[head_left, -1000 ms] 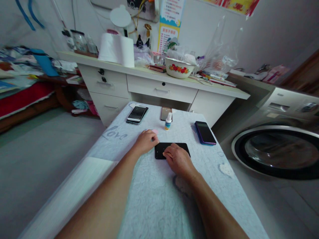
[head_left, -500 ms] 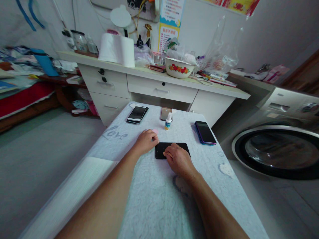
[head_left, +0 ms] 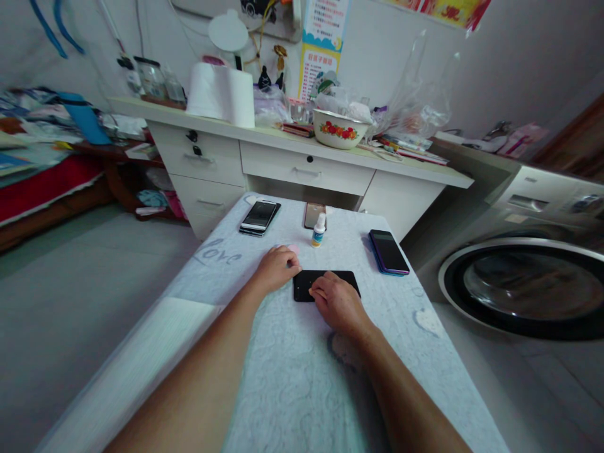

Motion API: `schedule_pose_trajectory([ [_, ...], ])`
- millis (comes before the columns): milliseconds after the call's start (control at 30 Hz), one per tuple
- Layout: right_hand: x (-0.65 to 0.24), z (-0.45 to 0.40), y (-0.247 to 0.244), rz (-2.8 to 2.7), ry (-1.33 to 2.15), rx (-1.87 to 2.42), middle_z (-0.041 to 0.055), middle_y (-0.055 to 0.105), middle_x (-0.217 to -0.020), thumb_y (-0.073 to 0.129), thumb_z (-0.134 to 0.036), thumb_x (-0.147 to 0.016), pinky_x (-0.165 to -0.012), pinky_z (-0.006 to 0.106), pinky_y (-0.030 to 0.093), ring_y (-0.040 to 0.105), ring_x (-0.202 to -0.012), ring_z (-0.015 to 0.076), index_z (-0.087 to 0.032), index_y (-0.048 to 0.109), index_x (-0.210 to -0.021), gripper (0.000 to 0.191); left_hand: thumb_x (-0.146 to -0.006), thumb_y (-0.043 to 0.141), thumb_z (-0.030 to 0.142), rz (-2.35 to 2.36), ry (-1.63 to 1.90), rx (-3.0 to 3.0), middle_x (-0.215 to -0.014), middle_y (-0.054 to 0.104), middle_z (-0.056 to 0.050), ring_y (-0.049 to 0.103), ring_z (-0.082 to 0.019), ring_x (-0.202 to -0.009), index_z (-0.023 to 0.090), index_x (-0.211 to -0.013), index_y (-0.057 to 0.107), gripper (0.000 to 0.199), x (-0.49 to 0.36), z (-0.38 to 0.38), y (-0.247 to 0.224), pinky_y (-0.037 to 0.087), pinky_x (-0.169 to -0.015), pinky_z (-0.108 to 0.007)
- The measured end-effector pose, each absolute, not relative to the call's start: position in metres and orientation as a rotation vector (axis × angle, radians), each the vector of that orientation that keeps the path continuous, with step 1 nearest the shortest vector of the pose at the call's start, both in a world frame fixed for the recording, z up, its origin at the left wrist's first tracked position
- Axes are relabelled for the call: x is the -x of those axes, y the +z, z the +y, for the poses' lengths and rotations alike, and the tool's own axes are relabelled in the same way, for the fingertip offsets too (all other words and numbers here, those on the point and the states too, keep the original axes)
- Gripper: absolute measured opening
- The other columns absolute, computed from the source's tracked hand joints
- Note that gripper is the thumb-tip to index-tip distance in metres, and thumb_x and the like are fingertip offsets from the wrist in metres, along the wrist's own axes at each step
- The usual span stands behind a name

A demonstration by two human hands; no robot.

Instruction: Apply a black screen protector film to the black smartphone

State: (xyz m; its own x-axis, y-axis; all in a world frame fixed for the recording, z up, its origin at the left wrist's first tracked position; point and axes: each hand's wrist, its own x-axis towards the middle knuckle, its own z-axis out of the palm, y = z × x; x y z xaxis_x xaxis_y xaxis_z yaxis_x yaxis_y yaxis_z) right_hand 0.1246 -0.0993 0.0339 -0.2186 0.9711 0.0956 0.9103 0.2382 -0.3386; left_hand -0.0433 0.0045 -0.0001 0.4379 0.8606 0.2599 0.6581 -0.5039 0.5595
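A black phone lies flat across the table in front of me. At its left end, my left hand has its fingers curled and the fingertips on the corner of the phone. My right hand is closed in a pinch over the middle of the phone. Whatever sits between its fingertips is too small to make out, and the hand hides part of the phone. Just beyond my left hand shows a small pink item. A white spray bottle with a blue and orange label stands upright behind the phone.
Stacked phones lie at the far left of the cloth-covered table; more stacked phones are on the right. Another phone lies behind the bottle. Beyond are a white desk with a flowered bowl and, rightward, a washing machine.
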Motion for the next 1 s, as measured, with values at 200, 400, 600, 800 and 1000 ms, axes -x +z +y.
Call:
schedule_pose_trajectory([
  [200,-0.1256,-0.0986,0.0334,-2.235,0.321,1.750,0.0034,0.060,-0.089,0.051,-0.023,-0.092,-0.068,0.023,0.036,0.057,-0.079,0.0130,-0.019,0.064,-0.085,0.015,-0.074,0.060,0.023,1.294,0.732,-2.318,-0.083,0.066,-0.003,0.059,-0.019,-0.087,0.020,-0.066,0.064,0.009,0.0435,0.0047,0.0002,0.043,-0.083,-0.033],
  [400,-0.1257,-0.0988,0.0329,-2.217,0.349,1.722,0.0037,0.060,-0.090,0.052,-0.021,-0.091,-0.070,0.023,0.037,0.057,-0.080,0.0132,-0.019,0.064,-0.087,0.013,-0.074,0.060,0.022,1.292,0.733,-2.302,-0.084,0.066,-0.004,0.059,-0.020,-0.087,0.019,-0.067,0.064,0.009,0.0430,0.0045,0.0003,0.043,-0.084,-0.034],
  [600,-0.1253,-0.0999,0.0331,-2.219,0.361,1.711,0.0034,0.059,-0.090,0.052,-0.022,-0.091,-0.070,0.022,0.037,0.057,-0.079,0.0126,-0.019,0.064,-0.087,0.013,-0.074,0.060,0.022,1.291,0.743,-2.299,-0.083,0.066,-0.003,0.059,-0.019,-0.086,0.019,-0.066,0.064,0.010,0.0430,0.0039,0.0011,0.044,-0.083,-0.033],
  [800,-0.1208,-0.1020,0.0311,-2.270,0.356,1.674,0.0021,0.058,-0.087,0.051,-0.023,-0.091,-0.068,0.022,0.035,0.055,-0.076,0.0117,-0.019,0.063,-0.086,0.014,-0.074,0.062,0.022,1.295,0.768,-2.316,-0.079,0.065,-0.002,0.058,-0.018,-0.083,0.019,-0.066,0.063,0.008,0.0431,0.0065,-0.0017,0.044,-0.080,-0.031],
  [1000,-0.1166,-0.1035,0.0284,-2.296,0.403,1.600,0.0025,0.058,-0.089,0.050,-0.022,-0.091,-0.069,0.022,0.036,0.056,-0.078,0.0121,-0.020,0.064,-0.089,0.014,-0.075,0.063,0.022,1.291,0.796,-2.300,-0.079,0.064,-0.003,0.058,-0.018,-0.082,0.018,-0.069,0.063,0.007,0.0433,0.0096,-0.0065,0.044,-0.078,-0.030],
])
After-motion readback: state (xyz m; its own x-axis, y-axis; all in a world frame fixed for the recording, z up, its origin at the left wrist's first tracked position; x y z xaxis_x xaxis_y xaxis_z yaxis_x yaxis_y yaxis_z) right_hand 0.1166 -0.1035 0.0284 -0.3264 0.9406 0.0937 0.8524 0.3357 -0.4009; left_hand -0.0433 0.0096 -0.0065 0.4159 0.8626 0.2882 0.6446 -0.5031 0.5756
